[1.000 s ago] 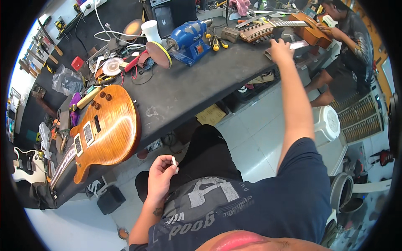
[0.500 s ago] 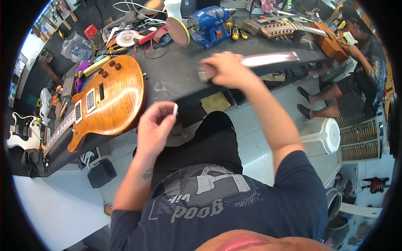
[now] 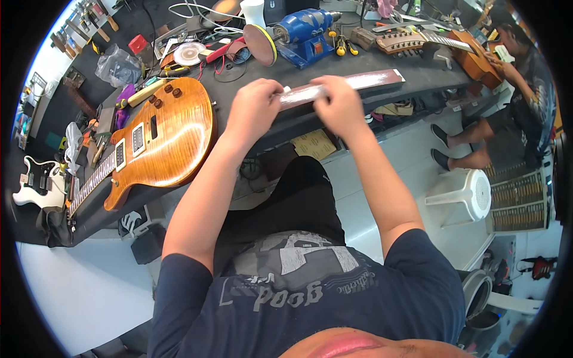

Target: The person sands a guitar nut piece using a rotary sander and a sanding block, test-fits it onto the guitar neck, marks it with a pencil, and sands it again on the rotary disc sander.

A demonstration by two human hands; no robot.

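A long flat bar with a shiny reddish-brown face like sandpaper (image 3: 373, 80) lies along the front edge of the dark workbench. At its left end, my left hand (image 3: 255, 110) is closed, pinching a small white strip (image 3: 286, 89) between thumb and fingers. My right hand (image 3: 341, 108) is over the bar's middle with curled fingers. Its fingertips are smeared by motion, so I cannot tell if they grip the bar. Left of my hands, an amber electric guitar (image 3: 173, 131) lies face up, its neck toward the lower left.
Behind the bar stands a blue bench motor (image 3: 305, 30) with a round sanding disc (image 3: 261, 45). Tools and cables crowd the bench's back. At the far right, a person (image 3: 516, 77) handles another guitar (image 3: 477, 59). A white stool (image 3: 471, 194) stands on the floor.
My left hand has moved up and right to the bar's left end with the white strip. The bar has shifted slightly left, and my right hand has moved right along it.
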